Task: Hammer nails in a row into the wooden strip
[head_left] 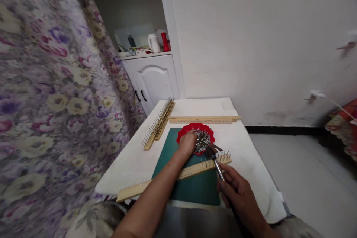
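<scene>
My left hand (188,141) reaches into a red scalloped bowl (182,131) heaped with loose nails (203,141). Its fingers curl down at the nails; what they pinch, if anything, is hidden. My right hand (235,189) is wrapped round a hammer (218,168) with a shiny metal shaft; the dark head points away from me, above a wooden strip. This drilled wooden strip (192,171) lies slantwise across a green mat (178,191), passing under my left forearm. Several nails stand upright in its right end, while rows of small holes mark the rest.
On the left of the white-covered table (131,167) lie wooden strips (160,126) full of upright nails. More drilled strips (203,119) lie behind the bowl. A floral curtain (69,100) hangs at left, and a wall (212,44) rises behind the table.
</scene>
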`<state>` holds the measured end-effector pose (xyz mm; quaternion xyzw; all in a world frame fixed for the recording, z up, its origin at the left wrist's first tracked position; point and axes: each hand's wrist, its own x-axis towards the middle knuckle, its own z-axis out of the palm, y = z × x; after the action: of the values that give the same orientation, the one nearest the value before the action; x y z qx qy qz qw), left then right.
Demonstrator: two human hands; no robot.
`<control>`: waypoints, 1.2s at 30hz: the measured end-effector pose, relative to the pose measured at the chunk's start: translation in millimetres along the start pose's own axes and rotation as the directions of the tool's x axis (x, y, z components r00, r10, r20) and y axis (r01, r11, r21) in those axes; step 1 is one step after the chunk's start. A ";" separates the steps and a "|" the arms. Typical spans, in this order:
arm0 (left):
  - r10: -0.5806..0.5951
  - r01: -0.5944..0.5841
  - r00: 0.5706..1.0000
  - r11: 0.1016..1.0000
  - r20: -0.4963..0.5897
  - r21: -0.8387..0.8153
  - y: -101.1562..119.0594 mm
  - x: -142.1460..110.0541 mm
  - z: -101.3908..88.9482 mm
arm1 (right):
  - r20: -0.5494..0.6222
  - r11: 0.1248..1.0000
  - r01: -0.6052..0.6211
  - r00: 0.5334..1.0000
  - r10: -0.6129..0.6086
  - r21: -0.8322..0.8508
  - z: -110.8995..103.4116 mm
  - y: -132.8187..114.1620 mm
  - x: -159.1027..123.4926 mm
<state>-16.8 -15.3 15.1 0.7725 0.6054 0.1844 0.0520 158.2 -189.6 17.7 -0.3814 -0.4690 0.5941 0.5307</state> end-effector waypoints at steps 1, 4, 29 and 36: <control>0.008 -0.008 1.000 1.000 0.000 0.003 0.2 -0.3 -0.4 | -0.001 1.000 -0.002 1.000 0.002 -0.001 -0.3 0.8 0.2; 0.034 -0.034 0.999 0.999 -0.022 0.001 -0.1 -5.8 -3.3 | -0.009 1.000 -0.009 1.000 0.009 -0.011 -1.2 2.4 0.8; -0.244 0.125 0.968 0.688 -0.065 -0.714 28.9 -124.1 7.5 | -0.032 1.000 0.002 0.999 -0.003 -0.028 0.9 -5.3 -4.4; -0.220 0.103 0.972 0.725 -0.087 -0.681 30.5 -122.2 10.6 | -0.019 1.000 0.001 1.000 -0.001 -0.008 -0.2 -5.4 -4.3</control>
<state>-9.5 -138.4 -12.6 0.6282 0.5654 0.4469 0.2933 160.6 -193.8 22.7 -0.3890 -0.4662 0.5884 0.5340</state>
